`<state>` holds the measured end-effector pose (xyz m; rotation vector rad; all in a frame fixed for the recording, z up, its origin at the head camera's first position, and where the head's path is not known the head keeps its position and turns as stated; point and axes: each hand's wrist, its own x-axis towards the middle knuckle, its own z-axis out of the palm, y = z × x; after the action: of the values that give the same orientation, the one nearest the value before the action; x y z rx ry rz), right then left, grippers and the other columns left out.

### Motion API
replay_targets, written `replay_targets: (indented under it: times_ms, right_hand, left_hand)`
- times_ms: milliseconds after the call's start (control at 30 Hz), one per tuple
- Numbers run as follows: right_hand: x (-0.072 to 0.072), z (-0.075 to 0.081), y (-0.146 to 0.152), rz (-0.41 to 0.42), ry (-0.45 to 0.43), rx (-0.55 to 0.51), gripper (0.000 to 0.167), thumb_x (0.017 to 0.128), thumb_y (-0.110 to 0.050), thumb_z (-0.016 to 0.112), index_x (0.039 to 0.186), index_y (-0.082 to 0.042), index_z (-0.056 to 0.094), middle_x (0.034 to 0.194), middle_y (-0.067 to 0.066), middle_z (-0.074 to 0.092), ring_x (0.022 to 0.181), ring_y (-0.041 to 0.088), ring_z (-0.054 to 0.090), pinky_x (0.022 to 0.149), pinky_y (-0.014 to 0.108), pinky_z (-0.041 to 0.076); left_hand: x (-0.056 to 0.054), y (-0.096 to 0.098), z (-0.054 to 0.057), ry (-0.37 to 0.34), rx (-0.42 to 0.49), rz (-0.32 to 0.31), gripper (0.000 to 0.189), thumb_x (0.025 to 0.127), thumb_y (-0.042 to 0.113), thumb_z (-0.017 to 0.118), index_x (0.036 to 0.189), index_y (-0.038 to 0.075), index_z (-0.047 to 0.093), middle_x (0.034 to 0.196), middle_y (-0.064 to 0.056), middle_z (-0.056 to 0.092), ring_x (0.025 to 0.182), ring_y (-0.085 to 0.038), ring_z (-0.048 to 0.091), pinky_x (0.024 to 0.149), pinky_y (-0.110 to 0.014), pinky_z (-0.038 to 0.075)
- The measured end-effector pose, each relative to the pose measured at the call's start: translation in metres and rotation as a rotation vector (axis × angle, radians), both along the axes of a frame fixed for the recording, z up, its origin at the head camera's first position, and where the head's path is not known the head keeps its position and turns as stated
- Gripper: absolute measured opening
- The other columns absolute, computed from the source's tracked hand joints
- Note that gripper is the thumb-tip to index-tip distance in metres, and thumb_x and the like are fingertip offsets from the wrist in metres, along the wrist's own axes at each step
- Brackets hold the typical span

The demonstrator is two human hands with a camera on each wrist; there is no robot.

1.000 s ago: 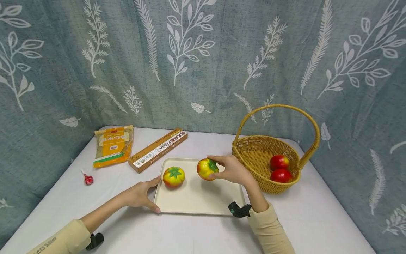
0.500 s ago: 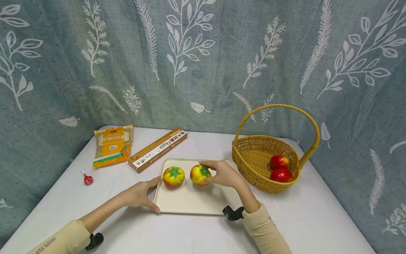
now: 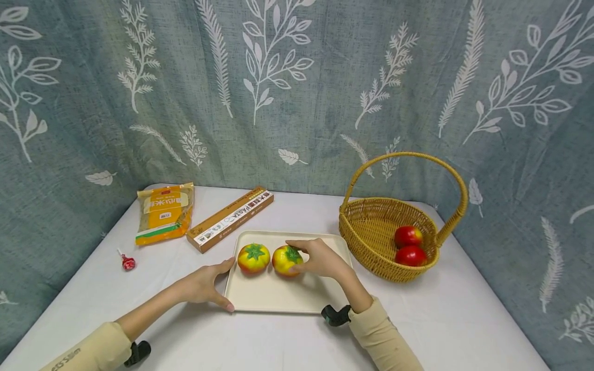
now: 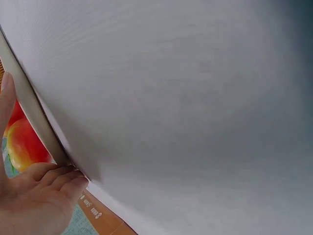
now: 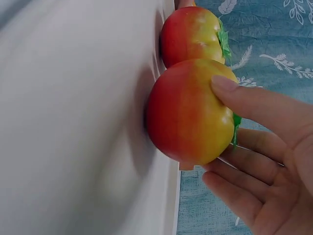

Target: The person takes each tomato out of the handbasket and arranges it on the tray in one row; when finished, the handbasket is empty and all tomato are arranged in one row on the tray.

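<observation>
My right hand (image 3: 320, 257) holds a yellow-and-red tomato (image 3: 282, 261) with a green leafy top, low over the cream tray (image 3: 260, 299). In the right wrist view the thumb (image 5: 254, 100) presses one side of this tomato (image 5: 186, 117), with the fingers round the other. Whether it bears on the tray is unclear. Just left of it sits a second, similar tomato (image 3: 253, 260) on the tray. My left hand (image 3: 204, 285) rests against the tray's left edge, thumb near the front corner. In the left wrist view its fingers (image 4: 61, 178) lie fairly straight at the rim.
A wicker basket (image 3: 357, 252) with a tall handle stands right of the tray, two red fruits (image 3: 410, 256) inside. Behind the tray's left side lie a pasta box (image 3: 232, 219) and a yellow food bag (image 3: 164, 214). A red lollipop (image 3: 128, 263) lies far left.
My right hand has carried its tomato left and down, beside the other tomato on the tray. The left hand has stayed at the tray's edge.
</observation>
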<state>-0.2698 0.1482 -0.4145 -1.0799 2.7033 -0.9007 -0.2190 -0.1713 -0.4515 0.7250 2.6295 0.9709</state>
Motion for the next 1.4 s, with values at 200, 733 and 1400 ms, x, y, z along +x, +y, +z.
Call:
replay_targets:
  times_ms: [200,733,1400]
  right_hand:
    - [0.001,-0.002,-0.001,0.007,0.001,-0.012,0.059,0.083,-0.017,0.077,0.133,0.004,0.054,0.131,0.017,0.059,0.119,0.032,0.056,0.1,0.042,0.047]
    - [0.002,0.0,-0.003,-0.014,0.0,-0.003,0.062,0.083,-0.023,0.078,0.135,0.0,0.054,0.13,0.015,0.06,0.118,0.03,0.057,0.099,0.04,0.048]
    - [0.001,0.007,0.015,-0.106,0.06,-0.054,0.071,0.082,-0.035,0.078,0.142,-0.011,0.049,0.142,0.007,0.05,0.128,0.029,0.048,0.104,0.045,0.043]
  left_hand:
    - [0.0,0.0,0.0,0.011,0.002,-0.009,0.117,0.06,0.042,0.089,0.144,-0.013,0.03,0.149,-0.029,0.03,0.137,-0.043,0.03,0.111,-0.053,0.027]
    - [0.001,0.0,0.002,0.015,0.002,-0.014,0.117,0.059,0.041,0.089,0.143,-0.014,0.03,0.149,-0.029,0.03,0.137,-0.044,0.03,0.111,-0.055,0.028]
    - [-0.002,0.001,-0.001,-0.004,-0.012,0.009,0.119,0.059,0.044,0.089,0.145,-0.011,0.028,0.149,-0.027,0.031,0.137,-0.042,0.031,0.111,-0.053,0.027]
